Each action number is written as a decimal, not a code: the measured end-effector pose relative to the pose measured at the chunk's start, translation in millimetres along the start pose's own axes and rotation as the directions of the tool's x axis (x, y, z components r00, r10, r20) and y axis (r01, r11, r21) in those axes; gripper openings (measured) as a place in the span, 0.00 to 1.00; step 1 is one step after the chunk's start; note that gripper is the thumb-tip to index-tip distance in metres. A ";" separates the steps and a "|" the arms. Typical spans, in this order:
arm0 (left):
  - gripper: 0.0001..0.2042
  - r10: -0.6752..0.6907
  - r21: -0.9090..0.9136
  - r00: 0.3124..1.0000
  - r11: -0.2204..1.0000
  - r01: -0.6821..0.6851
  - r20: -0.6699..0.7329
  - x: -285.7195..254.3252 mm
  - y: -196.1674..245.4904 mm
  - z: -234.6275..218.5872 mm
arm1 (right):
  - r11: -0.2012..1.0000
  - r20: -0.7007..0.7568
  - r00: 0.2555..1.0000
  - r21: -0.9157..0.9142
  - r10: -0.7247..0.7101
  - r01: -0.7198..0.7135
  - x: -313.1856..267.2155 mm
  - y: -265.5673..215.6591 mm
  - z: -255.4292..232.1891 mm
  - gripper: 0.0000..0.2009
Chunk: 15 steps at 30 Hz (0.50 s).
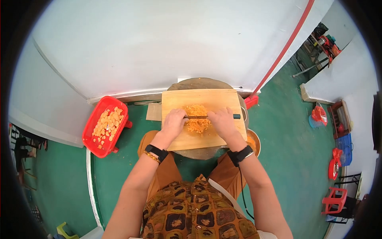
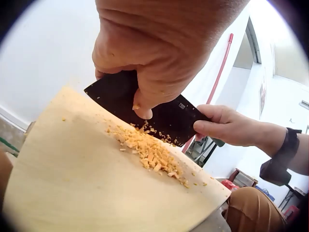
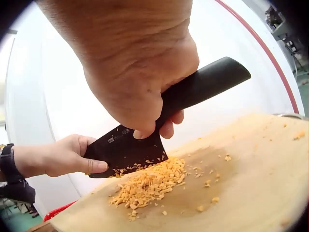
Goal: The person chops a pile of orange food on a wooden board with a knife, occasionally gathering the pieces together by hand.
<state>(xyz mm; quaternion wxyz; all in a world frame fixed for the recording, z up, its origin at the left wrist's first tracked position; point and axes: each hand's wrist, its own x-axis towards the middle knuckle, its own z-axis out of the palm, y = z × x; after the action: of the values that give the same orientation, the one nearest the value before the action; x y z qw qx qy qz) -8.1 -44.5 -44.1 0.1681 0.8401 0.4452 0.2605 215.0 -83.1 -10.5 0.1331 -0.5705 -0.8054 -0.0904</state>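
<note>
A dark-bladed cleaver point(image 2: 166, 113) stands on edge across the wooden cutting board point(image 1: 175, 137), its blade against a heap of finely chopped orange pieces point(image 3: 152, 183). At the blade's far end, my left hand point(image 1: 174, 122) pinches it, with the thumb flat on one face. My right hand point(image 1: 223, 122) grips the cleaver by its black handle point(image 3: 212, 82), close to the blade. Small orange bits cling to the lower part of the blade and to my left thumb. In the head view only the cleaver's spine and handle end show.
The board lies on a round stand point(image 1: 199, 83) between my knees, near a white wall. To the left is a red basin point(image 1: 88, 135) with orange slices point(image 1: 107, 123). Beside my right knee is a metal bowl point(image 1: 259, 147). A red pole point(image 1: 284, 51) leans along the wall.
</note>
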 end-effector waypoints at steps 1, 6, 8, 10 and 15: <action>0.07 0.008 0.012 1.000 1.000 -0.008 0.003 0.7 -2.1 3.1 | 1.000 0.008 1.000 -0.020 0.024 -0.024 -2.6 -2.2 14.7 0.01; 0.08 0.064 0.075 0.997 0.995 -0.060 -0.052 5.7 1.9 -11.5 | 0.999 -0.009 0.999 0.025 0.039 -0.038 2.5 -7.7 14.9 0.02; 0.08 0.087 0.067 0.993 0.994 -0.082 -0.080 13.6 9.8 -20.9 | 0.998 -0.021 0.998 0.019 0.054 -0.054 4.6 -3.1 3.3 0.02; 0.08 0.076 0.024 0.996 0.997 -0.074 -0.056 14.7 2.5 -9.3 | 0.998 0.013 0.998 0.012 0.056 -0.056 4.6 -1.3 0.7 0.02; 0.08 0.095 0.086 0.995 0.992 -0.091 -0.045 5.7 1.3 2.7 | 0.998 0.033 0.997 0.014 0.066 -0.066 -4.4 -4.5 19.1 0.01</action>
<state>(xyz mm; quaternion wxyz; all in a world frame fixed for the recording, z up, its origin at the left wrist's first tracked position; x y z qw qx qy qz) -3.0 -40.6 -44.0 0.1095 0.8595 0.4202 0.2694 210.0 -82.9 -29.9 0.1270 -0.5972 -0.7888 -0.0705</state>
